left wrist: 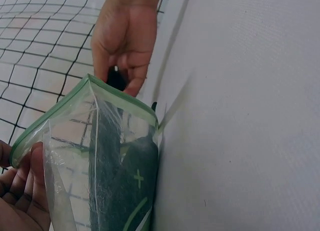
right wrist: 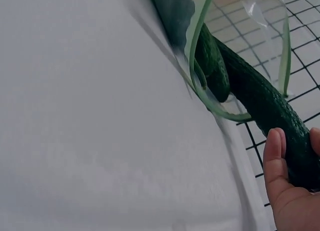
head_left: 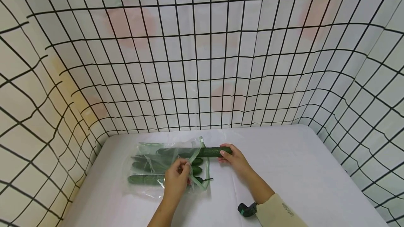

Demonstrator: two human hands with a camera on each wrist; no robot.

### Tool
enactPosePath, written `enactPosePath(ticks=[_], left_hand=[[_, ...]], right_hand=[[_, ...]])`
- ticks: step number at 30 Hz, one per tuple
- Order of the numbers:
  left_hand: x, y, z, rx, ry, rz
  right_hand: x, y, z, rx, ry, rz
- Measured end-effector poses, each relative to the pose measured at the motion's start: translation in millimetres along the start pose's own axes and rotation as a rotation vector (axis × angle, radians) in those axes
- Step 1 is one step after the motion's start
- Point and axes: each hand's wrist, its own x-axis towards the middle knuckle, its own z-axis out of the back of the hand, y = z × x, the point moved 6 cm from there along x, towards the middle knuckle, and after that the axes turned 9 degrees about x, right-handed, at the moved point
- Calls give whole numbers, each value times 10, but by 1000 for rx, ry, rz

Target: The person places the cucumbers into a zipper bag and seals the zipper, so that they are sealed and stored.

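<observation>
A clear zip bag [head_left: 148,188] with a green edge lies on the white table with several cucumbers [head_left: 143,179] inside. Its mouth faces right. My left hand [head_left: 176,178] pinches the upper side of the mouth and lifts it, as the green rim [left wrist: 50,111] in the left wrist view shows. My right hand [head_left: 235,158] grips the right end of one more cucumber [head_left: 211,152], whose left part is inside the bag. In the right wrist view the fingers and thumb hold this cucumber [right wrist: 267,103] from both sides. A thin dark stem pokes out at the bag's lower corner.
White table [head_left: 284,171] surrounds the bag. Black grid netting [head_left: 208,59] over pale cloth stands at the back and both sides. A small black device [head_left: 247,210] sits at the right sleeve [head_left: 277,213].
</observation>
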Motion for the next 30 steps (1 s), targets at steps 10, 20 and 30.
enactPosePath(ticks=[10,20,30], left_hand=[[12,9,-23,-7,1,7],[-15,-12,-12,13,-16,8],[-25,-37,-5,19,-12,7]], right_hand=[[72,-56,-245,26,73,5],[89,-88,-313,69,47,-24],[34,-37,-205,-133,-57,32]])
